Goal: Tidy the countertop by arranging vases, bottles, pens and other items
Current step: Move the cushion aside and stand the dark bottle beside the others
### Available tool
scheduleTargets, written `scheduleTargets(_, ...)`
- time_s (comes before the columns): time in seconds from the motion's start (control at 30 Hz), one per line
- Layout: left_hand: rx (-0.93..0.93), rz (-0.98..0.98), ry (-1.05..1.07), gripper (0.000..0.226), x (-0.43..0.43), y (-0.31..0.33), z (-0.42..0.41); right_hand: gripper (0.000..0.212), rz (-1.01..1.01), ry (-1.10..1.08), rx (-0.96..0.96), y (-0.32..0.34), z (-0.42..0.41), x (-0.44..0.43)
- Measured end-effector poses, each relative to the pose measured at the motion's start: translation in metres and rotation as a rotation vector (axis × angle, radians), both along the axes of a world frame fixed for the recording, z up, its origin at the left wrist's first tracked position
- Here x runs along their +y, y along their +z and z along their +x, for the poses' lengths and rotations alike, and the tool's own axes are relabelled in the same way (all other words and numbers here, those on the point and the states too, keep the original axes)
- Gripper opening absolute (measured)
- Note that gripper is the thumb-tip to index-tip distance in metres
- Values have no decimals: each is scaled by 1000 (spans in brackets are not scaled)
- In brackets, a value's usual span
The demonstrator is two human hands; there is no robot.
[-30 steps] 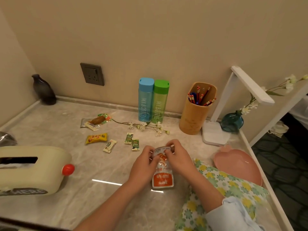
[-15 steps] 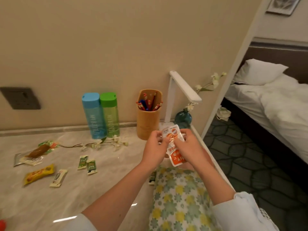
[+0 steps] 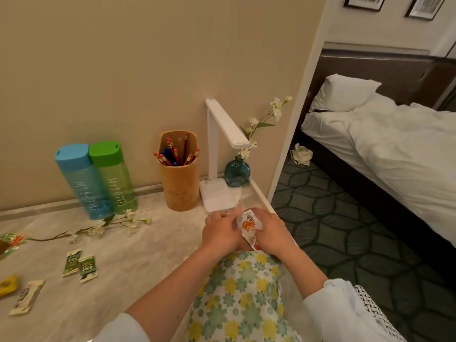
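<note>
Both my hands hold a white and orange snack packet (image 3: 248, 224) above the right end of the marble countertop (image 3: 138, 262). My left hand (image 3: 220, 232) grips its left side, my right hand (image 3: 272, 230) its right side. A blue bottle (image 3: 82, 180) and a green bottle (image 3: 113, 176) stand side by side at the wall. To their right stand a wooden pen holder (image 3: 179, 178) with pencils and a teal vase (image 3: 237, 172) holding a flower stem. A loose flower sprig (image 3: 103, 225) lies on the counter.
A white desk lamp (image 3: 218, 169) stands between holder and vase. Small green sachets (image 3: 80, 264) and other snack packets (image 3: 24, 296) lie at the left. A floral cloth (image 3: 237, 299) covers the counter's near right. Beyond the counter edge are patterned carpet and a bed (image 3: 385, 144).
The view has swung right, bringing the bed into sight. My hands, still holding the packet, have lowered slightly near the lamp base.
</note>
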State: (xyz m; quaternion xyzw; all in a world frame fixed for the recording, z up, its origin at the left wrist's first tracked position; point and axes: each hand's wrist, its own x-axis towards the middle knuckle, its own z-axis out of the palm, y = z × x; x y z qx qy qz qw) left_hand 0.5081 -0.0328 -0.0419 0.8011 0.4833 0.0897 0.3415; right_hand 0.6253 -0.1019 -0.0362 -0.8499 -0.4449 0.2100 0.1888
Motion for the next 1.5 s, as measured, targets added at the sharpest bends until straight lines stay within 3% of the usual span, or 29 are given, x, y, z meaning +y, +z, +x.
scheduleTargets(0.1,55,-4,32,37,3,-5,0,64,-30,10,-30,-19,8,4)
scheduleTargets(0.27,154,-93,-8,40,10,-15,-1,58,-151,74,58,-16,4,8)
scheduleTargets(0.53,170,-53,35,45,25,-15,-9,56,-181,144,93,-17,-12,18)
scheduleTargets(0.83,-71,-15,163,46,36,-6,-45,39,153,148,54,13,-44,36)
scheduleTargets(1.2,-168,85,375,43,65,21,-150,44,209,383,213,39,-144,94)
scheduleTargets(1.5,-191,126,604,42,78,32,-287,47,240,576,296,42,-272,136)
